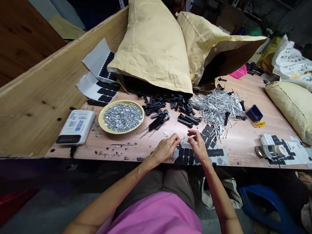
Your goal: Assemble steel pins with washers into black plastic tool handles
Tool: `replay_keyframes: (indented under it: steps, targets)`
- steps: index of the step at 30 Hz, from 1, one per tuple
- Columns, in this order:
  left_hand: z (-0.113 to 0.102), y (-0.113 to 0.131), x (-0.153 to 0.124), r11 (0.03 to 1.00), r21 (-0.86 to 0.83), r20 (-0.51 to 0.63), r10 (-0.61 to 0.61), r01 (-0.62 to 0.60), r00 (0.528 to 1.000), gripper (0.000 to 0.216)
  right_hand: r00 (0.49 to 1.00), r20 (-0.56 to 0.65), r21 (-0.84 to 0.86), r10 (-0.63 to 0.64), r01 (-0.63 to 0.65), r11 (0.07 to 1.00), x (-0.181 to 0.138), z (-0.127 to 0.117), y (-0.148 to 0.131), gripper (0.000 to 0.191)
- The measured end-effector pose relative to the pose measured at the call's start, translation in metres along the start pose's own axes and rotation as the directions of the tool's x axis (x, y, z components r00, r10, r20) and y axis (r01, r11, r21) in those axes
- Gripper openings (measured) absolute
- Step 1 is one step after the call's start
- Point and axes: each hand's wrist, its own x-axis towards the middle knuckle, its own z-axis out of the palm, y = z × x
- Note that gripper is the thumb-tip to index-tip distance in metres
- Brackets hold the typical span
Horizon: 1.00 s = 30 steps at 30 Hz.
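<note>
My left hand (166, 147) is closed in a pinch just above the table, near a few small washers (166, 134). Whatever lies between its fingertips is too small to make out. Facing it, my right hand (199, 147) has curved fingers, with a gap visible between thumb and forefinger. Below both hands lies a sheet of black adhesive pads (186, 152). Black plastic parts (188, 120) lie just beyond the hands, some with metal rods (144, 134) sticking out. A heap of silvery nail-like pins (219, 105) spreads to the right.
A yellow bowl of washers (100, 121) and a white boxy device (76, 125) stand left. Large paper sacks (156, 45) lie behind, by a wooden side board (48, 87). To the right are a dark blue box (254, 113), yellow scissors (258, 124) and a glass jar (269, 151).
</note>
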Motion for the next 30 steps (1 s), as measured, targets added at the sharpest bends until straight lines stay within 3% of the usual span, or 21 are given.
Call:
replay_keyframes:
  steps: [4, 7, 10, 13, 18, 21, 25, 28, 30]
  targets:
    - [0.011, -0.009, 0.002, 0.915, 0.403, -0.049, 0.013, 0.008, 0.999, 0.019, 0.993, -0.103, -0.086, 0.059, -0.068, 0.994, 0.001, -0.003, 0.013, 0.039]
    - [0.023, -0.013, 0.002, 0.854, 0.520, -0.056, 0.048, -0.012, 0.997, 0.020, 0.998, -0.061, -0.183, 0.008, -0.019, 0.983, 0.003, 0.004, 0.026, 0.031]
    - [0.030, -0.016, -0.001, 0.846, 0.533, -0.070, 0.054, -0.008, 0.996, 0.021, 0.998, 0.006, -0.243, -0.060, 0.059, 0.968, 0.011, 0.016, 0.035, 0.023]
    - [0.023, -0.023, -0.006, 0.846, 0.533, -0.137, 0.050, 0.031, 0.989, 0.020, 0.988, 0.080, -0.300, -0.130, 0.148, 0.943, 0.023, 0.029, 0.036, 0.019]
    - [-0.012, -0.043, -0.006, 0.782, 0.527, -0.420, -0.099, 0.331, 0.902, 0.028, 0.943, 0.290, -0.406, -0.162, 0.274, 0.872, 0.039, 0.053, 0.028, 0.019]
    - [-0.023, -0.051, 0.000, 0.763, 0.501, -0.425, -0.194, 0.409, 0.884, 0.025, 0.919, 0.378, -0.516, -0.109, 0.307, 0.799, 0.045, 0.064, 0.022, 0.020]
    - [-0.022, -0.051, 0.008, 0.764, 0.470, -0.378, -0.277, 0.442, 0.883, 0.026, 0.872, 0.487, -0.630, -0.051, 0.391, 0.671, 0.051, 0.074, 0.012, 0.016]
    - [-0.021, -0.047, 0.010, 0.754, 0.478, -0.383, -0.283, 0.451, 0.879, 0.029, 0.848, 0.530, -0.677, 0.019, 0.409, 0.612, 0.056, 0.076, 0.005, 0.016]
    - [-0.022, -0.045, 0.010, 0.755, 0.482, -0.396, -0.266, 0.445, 0.879, 0.028, 0.860, 0.509, -0.690, 0.049, 0.372, 0.621, 0.057, 0.072, 0.002, 0.014]
